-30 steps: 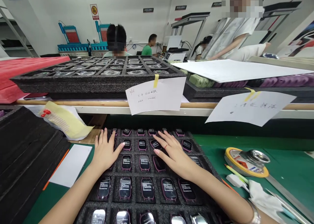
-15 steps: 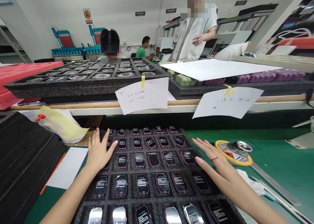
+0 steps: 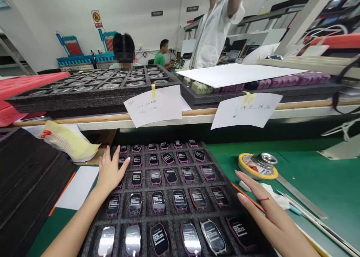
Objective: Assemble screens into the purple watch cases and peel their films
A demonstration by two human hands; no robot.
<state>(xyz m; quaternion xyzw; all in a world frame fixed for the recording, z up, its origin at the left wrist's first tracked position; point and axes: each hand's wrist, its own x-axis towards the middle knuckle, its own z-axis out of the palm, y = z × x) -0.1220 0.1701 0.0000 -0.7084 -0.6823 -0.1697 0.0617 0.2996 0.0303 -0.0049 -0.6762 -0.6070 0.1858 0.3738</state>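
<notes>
- Stack of black foam sheets (image 3: 30, 178): lies at the far left of the green desk (image 3: 323, 182), with a white paper (image 3: 77, 187) just beside it.
- Left hand (image 3: 110, 170): fingers spread, palm flat on the left edge of the foam tray (image 3: 225, 182), holding nothing.
- Foam tray: black, centred on the desk; its compartments hold smartwatch bodies (image 3: 158, 200) in rows, screens up, most showing text.
- Right hand (image 3: 268, 214): fingers straight and close together, held flat at the tray's right edge, holding nothing.
- Tape roll (image 3: 257, 167): lies on the desk beyond the right hand, a metal ruler (image 3: 300, 199) beside it.
</notes>
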